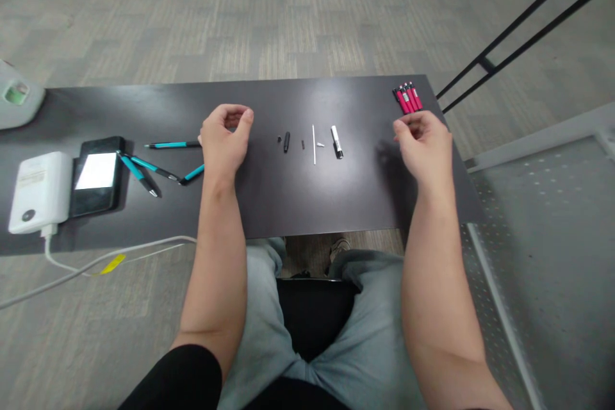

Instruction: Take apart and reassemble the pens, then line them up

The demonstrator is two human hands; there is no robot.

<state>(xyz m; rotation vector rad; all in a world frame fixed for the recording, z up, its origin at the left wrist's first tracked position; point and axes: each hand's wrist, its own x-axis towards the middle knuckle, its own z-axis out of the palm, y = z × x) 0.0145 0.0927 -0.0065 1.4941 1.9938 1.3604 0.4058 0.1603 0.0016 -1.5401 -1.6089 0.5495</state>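
My left hand (pixel 225 144) hovers over the left-middle of the dark table, its fingers loosely curled with the thumb against them; nothing shows in it. Between my hands lie separate pen parts: a small black piece (pixel 279 139), a black tube (pixel 287 142), a tiny dark piece (pixel 303 145), a thin white refill (pixel 314 146), a small pale tip (pixel 320 145) and a white-and-black barrel (pixel 337 141). On the right, my right hand (pixel 425 147) is curled the same way, with nothing visible in it. Just beyond it sits a row of red pens (pixel 408 97).
Several blue-and-black pens (pixel 139 174) lie left of my left hand, one partly behind it. Farther left are a black device (pixel 98 198) and a white power bank (pixel 41 192) with a cable (pixel 120 250). A grey panel (pixel 552 237) borders the table's right side.
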